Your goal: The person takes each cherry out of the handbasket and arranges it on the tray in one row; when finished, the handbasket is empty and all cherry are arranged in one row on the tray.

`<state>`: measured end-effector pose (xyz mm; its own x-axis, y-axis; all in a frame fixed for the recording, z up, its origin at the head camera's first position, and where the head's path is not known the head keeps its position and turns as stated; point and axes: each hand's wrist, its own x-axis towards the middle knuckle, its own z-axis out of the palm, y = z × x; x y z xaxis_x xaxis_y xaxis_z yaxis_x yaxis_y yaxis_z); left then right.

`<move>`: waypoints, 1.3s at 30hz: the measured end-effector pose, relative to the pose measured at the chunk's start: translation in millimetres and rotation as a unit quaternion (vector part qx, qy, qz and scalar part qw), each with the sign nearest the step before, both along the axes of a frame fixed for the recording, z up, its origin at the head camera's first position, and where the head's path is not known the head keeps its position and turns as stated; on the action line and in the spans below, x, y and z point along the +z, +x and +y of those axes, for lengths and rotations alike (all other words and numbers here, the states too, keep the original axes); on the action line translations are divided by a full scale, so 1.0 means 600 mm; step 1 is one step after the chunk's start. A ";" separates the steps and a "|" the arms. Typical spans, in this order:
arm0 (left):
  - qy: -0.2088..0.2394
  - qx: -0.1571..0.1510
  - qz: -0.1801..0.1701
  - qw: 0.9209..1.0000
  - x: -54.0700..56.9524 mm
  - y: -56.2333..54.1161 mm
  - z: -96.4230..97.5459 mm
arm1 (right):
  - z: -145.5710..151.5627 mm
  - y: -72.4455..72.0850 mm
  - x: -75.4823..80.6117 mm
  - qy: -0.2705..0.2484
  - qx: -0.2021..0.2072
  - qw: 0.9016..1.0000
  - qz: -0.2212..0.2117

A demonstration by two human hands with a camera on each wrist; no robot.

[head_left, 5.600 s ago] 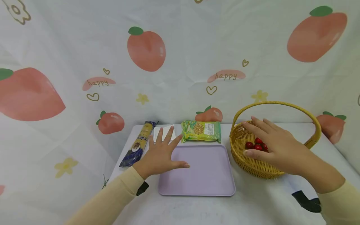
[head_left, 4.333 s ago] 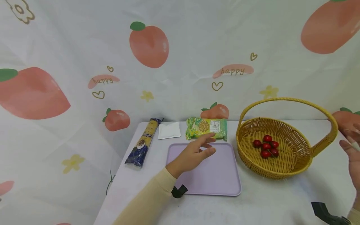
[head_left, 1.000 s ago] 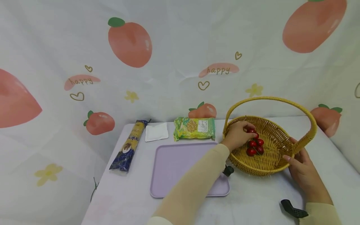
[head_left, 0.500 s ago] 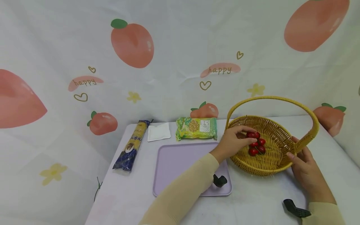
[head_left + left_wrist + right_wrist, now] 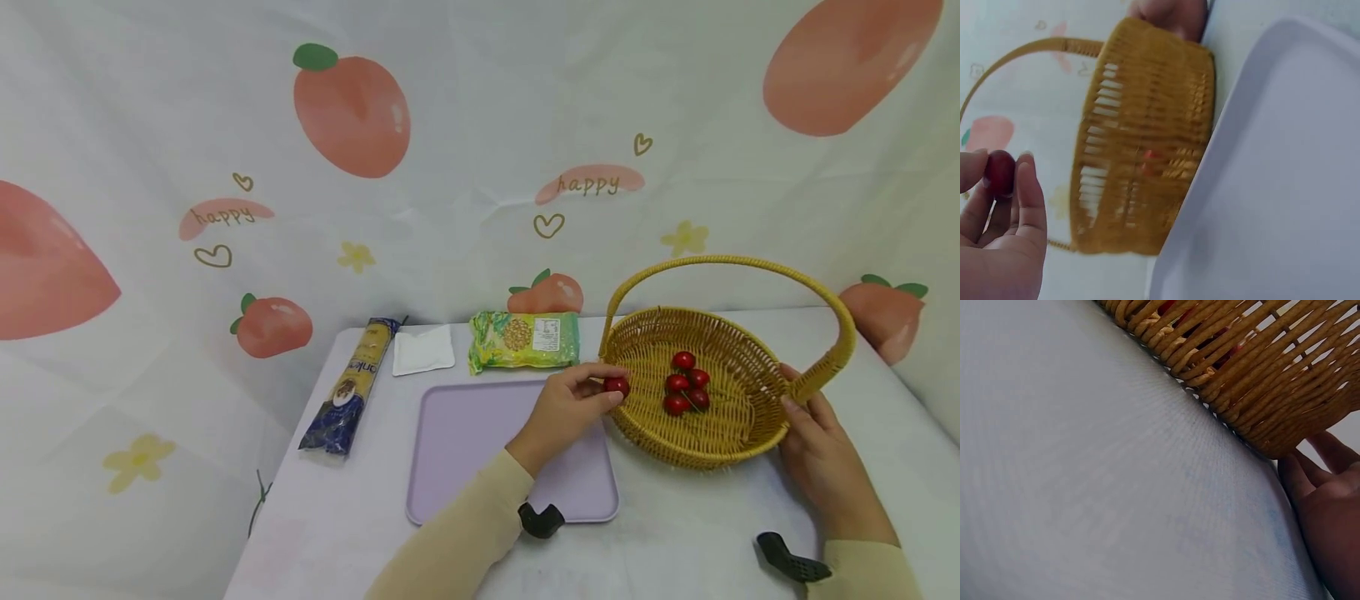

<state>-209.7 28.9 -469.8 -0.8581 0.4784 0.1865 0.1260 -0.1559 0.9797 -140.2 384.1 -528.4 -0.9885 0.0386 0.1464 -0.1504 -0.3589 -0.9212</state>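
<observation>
Red and shiny, one cherry [image 5: 617, 387] is pinched between the thumb and fingers of the left hand [image 5: 561, 417]. It is held up by the left rim of the yellow woven basket [image 5: 697, 457]. The basket's right side is gripped by the right hand [image 5: 823, 458], with the thumb put at the rim. Five more cherries [image 5: 677, 383] are bunched together inside. The basket is set on the right of the white tabletop [image 5: 675, 533]. To its left, a flat purple tray [image 5: 465, 437] is partly hidden by the left sleeve [image 5: 457, 525]. Past the tray's far edge, a green packet [image 5: 498, 343] and, to its left, a small white packet [image 5: 423, 350] are laid. A long blue and gold bag [image 5: 352, 387] is placed farthest left.
</observation>
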 end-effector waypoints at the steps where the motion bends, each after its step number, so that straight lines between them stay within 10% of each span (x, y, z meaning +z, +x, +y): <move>1: -0.003 0.001 0.002 1.000 0.001 0.000 -0.008 | 0.000 0.000 0.001 0.000 -0.001 1.000 -0.003; 24: -0.076 0.030 -0.028 0.996 -0.089 0.016 -0.054 | 0.011 -0.002 0.003 0.002 0.001 1.000 0.001; 39: -0.227 0.028 0.087 0.970 -0.092 0.014 -0.048 | 0.012 -0.001 0.009 -0.012 -0.003 1.000 -0.006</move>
<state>-201.4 0.2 -525.3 -0.8598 0.4982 0.1118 0.2913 0.2988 0.9088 -140.7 391.5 -523.2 -0.9898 0.0478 0.1341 -0.1422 -0.3801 -0.9140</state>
